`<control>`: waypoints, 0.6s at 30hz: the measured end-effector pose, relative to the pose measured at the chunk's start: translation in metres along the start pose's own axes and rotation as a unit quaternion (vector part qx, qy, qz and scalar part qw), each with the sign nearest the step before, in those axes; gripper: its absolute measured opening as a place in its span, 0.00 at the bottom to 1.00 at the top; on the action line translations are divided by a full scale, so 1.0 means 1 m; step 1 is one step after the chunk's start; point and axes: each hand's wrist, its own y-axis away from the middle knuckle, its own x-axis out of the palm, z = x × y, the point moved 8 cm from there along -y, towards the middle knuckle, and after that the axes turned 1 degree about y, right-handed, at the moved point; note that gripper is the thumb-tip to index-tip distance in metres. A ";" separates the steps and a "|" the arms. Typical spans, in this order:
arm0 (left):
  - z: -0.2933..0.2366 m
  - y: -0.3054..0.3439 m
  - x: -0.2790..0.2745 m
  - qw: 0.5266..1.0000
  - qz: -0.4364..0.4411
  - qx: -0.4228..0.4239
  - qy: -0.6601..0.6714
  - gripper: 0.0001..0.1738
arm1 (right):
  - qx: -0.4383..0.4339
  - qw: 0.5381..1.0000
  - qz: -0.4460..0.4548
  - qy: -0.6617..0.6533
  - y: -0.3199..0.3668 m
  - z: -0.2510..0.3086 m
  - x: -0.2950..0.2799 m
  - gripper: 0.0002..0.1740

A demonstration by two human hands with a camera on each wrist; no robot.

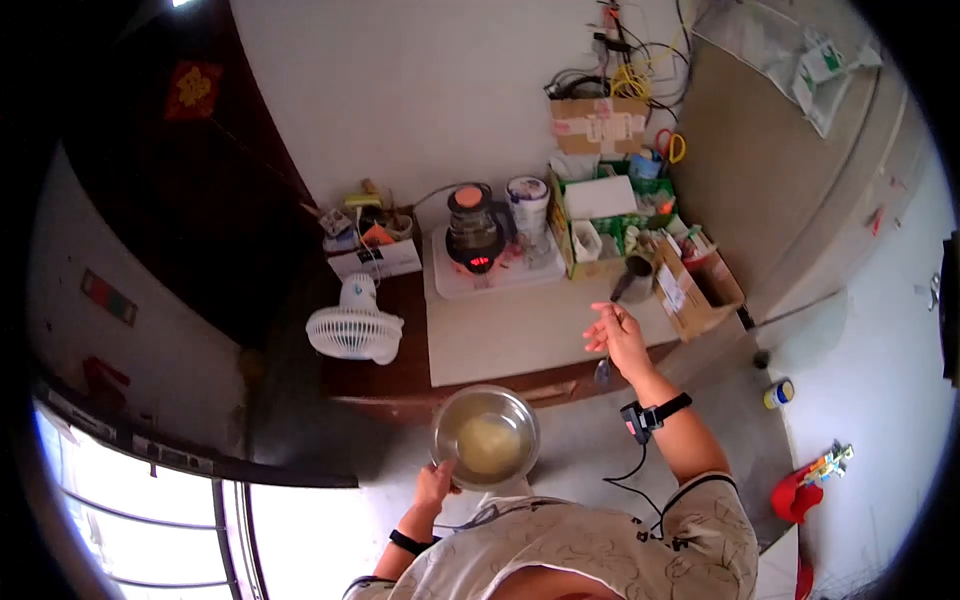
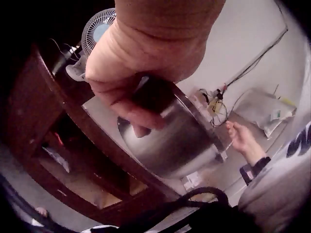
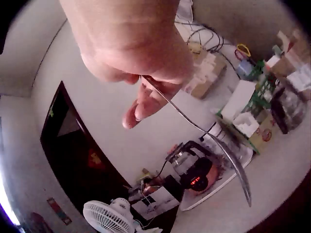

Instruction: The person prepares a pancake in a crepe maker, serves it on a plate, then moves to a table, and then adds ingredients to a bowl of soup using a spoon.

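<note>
My left hand (image 1: pixel 433 484) grips the near left rim of a shiny metal bowl (image 1: pixel 524 418), held in front of the body. A pale yellowish mixture (image 1: pixel 488 444) lies in the bottom of the bowl. In the left wrist view, the fingers (image 2: pixel 138 116) lie along the bowl's outer wall (image 2: pixel 170 153). My right hand (image 1: pixel 622 345) is raised over the table's front edge, to the right of the bowl and apart from it. It holds a metal spoon (image 3: pixel 226 150) by the handle, and the spoon's head points down from the palm.
A white fan (image 1: pixel 355 332) stands on the table's left side. Behind the bowl, an electric kettle (image 1: pixel 474 235) with a lit red display sits on a white tray (image 1: pixel 450 285). Boxes of small items (image 1: pixel 700 290) and a dark-handled glass jug (image 1: pixel 632 283) are at the right.
</note>
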 end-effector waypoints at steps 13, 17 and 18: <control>-0.075 -0.084 0.001 0.991 -0.077 -0.024 0.103 0.20 | -0.036 0.996 0.066 0.057 -0.268 -0.080 0.079 0.26; -0.073 -0.086 0.001 0.973 -0.187 -0.097 0.093 0.22 | 0.056 0.996 -0.037 -0.054 -0.332 -0.089 0.102 0.22; -0.063 -0.092 0.004 0.971 -0.182 -0.118 0.104 0.21 | 0.064 0.996 -0.023 -0.060 -0.346 -0.089 0.112 0.22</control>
